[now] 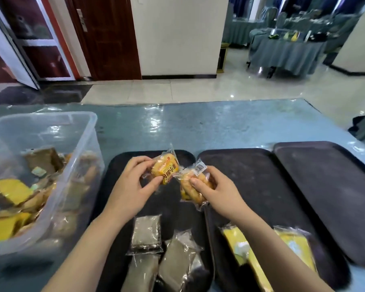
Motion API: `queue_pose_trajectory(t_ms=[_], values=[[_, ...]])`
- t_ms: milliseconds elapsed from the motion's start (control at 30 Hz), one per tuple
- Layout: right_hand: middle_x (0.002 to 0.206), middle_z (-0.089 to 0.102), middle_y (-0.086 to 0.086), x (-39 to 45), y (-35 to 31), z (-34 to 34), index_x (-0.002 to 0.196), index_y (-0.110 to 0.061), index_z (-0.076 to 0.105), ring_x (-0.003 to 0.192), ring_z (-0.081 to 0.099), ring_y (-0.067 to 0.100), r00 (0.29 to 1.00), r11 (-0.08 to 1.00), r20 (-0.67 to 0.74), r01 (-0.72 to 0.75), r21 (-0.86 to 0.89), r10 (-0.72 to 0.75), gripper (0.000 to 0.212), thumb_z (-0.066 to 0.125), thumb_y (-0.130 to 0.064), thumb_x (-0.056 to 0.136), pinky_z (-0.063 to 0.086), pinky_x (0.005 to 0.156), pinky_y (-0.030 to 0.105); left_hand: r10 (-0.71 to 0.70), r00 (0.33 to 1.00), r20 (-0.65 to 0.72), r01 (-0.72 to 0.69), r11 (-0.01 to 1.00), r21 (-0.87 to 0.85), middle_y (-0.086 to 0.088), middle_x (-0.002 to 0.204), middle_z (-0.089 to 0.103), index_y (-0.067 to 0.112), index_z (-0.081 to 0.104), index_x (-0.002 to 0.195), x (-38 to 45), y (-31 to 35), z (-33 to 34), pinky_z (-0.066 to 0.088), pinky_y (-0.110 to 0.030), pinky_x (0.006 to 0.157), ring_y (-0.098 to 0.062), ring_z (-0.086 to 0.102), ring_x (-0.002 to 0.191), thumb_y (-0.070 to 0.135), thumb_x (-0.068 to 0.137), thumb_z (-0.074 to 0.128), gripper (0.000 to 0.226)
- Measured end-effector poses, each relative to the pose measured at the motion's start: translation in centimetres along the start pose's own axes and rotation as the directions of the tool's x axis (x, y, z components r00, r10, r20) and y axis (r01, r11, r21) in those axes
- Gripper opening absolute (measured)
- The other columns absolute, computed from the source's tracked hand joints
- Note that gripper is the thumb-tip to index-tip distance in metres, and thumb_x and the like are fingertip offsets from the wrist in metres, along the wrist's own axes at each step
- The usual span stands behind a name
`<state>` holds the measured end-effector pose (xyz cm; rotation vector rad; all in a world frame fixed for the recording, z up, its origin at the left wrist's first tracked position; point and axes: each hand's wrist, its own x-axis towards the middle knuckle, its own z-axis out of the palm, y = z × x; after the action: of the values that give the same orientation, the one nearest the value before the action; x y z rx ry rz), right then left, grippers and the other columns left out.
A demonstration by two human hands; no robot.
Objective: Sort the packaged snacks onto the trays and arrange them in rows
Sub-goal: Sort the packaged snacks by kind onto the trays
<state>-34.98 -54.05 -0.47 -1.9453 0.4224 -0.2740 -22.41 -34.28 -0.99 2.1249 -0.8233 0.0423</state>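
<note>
Three dark trays lie side by side on the desk, and I take the left tray [114,165] as landmark. Above it my left hand [133,182] pinches a yellow bun packet [165,170] in curled fingers, while my right hand [217,190] grips a second bun packet [191,189] over its right edge. Grey packets [146,232] lie at its near end; a clear bin [89,127] of snacks stands to its left.

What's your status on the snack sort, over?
Left hand grips an orange snack pack; right hand grips a barcoded pack. Both above left tray. Nothing in the way.
</note>
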Motion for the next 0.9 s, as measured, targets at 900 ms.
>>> queue_pose_trajectory(t_ms=[900], values=[[0.058, 0.051, -0.008, -9.0, 28.7, -34.5, 0.076, -0.016, 0.049, 0.057, 0.047, 0.009, 0.856, 0.908, -0.325, -0.418, 0.025, 0.403, 0.038, 0.064, -0.049, 0.087, 0.042, 0.056, 0.018, 0.092, 0.859, 0.503, -0.1, 0.995, -0.012, 0.027, 0.126, 0.032, 0.027, 0.054, 0.13, 2.5, 21.5, 37.9, 0.045, -0.017, 0.085, 0.002, 0.053, 0.101, 0.031, 0.092, 0.063, 0.04]])
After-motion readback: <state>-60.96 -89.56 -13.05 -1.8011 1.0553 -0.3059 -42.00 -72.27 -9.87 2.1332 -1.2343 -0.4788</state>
